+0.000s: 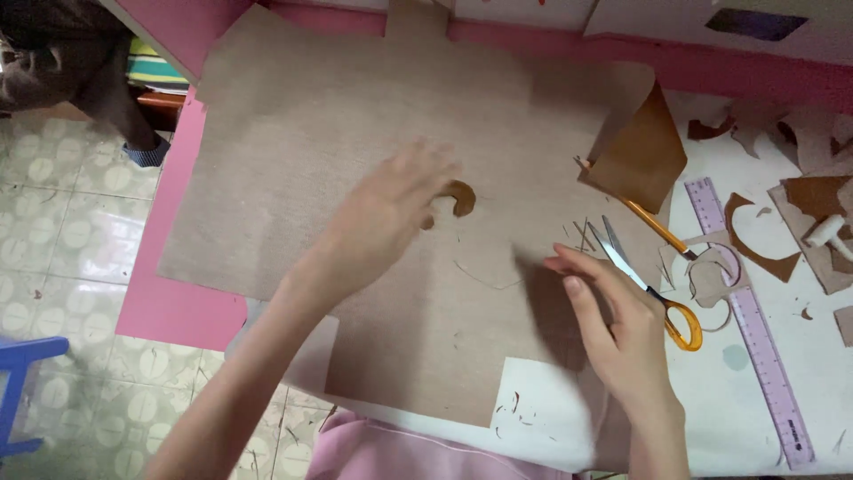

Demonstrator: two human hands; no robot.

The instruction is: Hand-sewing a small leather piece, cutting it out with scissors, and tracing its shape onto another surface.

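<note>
Nearest you, your right hand (622, 342) rests open-fingered at four o'clock beside the orange-handled scissors (653, 280), while your left hand (382, 222), fingers spread, presses the large cardboard sheet (293, 151) flat on the tabletop (800, 356), touching a small brown curved cutout (460, 197) at centre.

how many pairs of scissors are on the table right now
1. The scissors, with orange handles, lie open on the table beside the right hand, left of the purple ruler. Scraps could hide others.
</note>
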